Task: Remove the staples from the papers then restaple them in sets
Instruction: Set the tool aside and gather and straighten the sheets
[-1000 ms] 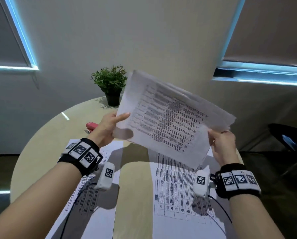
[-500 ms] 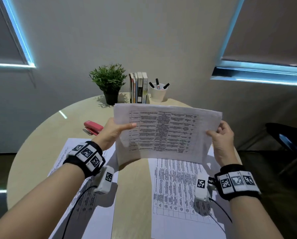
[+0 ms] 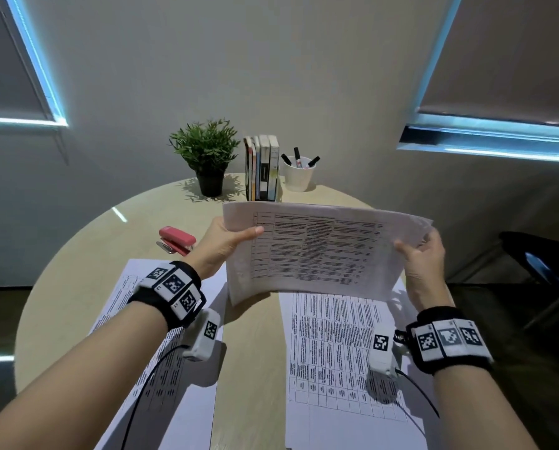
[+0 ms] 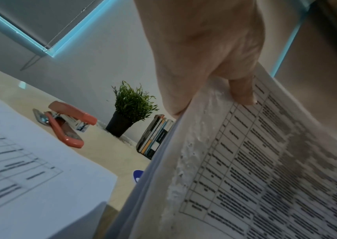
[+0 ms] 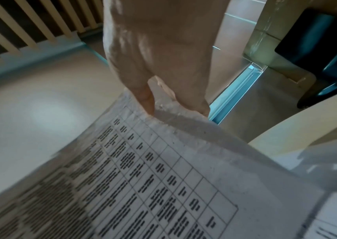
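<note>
I hold a set of printed papers (image 3: 320,251) sideways above the round table (image 3: 86,254). My left hand (image 3: 226,245) pinches its left edge, thumb on the front. My right hand (image 3: 421,254) pinches the right edge. The left wrist view shows the same papers (image 4: 245,169) under my left thumb (image 4: 241,90), and the right wrist view shows the papers (image 5: 153,177) pinched by my right hand (image 5: 163,97). A red stapler (image 3: 177,239) lies beyond my left hand, also seen as the stapler (image 4: 67,124) in the left wrist view. Two more printed sheets lie flat: one on the left (image 3: 161,384), one on the right (image 3: 333,352).
At the table's far edge stand a potted plant (image 3: 206,157), a row of books (image 3: 261,168) and a white cup of markers (image 3: 299,173). A small blue object (image 4: 138,175) shows behind the held papers. A dark chair (image 3: 544,264) stands to the right.
The held papers swung from tilted high at the upper right down to a level, sideways position lower over the table. Both hands kept their hold on the edges.
</note>
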Action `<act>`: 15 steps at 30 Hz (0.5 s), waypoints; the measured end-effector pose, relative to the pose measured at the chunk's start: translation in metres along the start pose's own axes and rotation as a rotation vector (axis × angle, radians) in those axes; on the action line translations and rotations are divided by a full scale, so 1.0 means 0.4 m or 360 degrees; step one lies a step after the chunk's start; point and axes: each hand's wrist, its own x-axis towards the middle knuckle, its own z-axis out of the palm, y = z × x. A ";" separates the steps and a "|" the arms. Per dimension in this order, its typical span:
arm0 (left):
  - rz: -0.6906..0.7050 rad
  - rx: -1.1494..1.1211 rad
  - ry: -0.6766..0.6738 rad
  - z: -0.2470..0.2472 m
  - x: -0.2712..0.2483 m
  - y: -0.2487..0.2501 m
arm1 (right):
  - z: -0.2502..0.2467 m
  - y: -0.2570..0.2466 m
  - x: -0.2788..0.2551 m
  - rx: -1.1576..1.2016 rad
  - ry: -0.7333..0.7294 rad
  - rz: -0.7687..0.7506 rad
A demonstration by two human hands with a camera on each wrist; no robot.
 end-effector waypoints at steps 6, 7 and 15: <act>0.0089 -0.0037 0.0039 0.001 0.006 0.022 | -0.009 -0.012 0.006 0.0035 0.0044 -0.0010; 0.0097 -0.0046 0.0032 0.000 0.008 0.023 | -0.012 -0.011 0.008 0.0026 0.0040 -0.0003; 0.0074 -0.0050 0.0045 0.006 0.017 0.040 | -0.001 -0.023 0.010 0.0036 0.0034 0.0008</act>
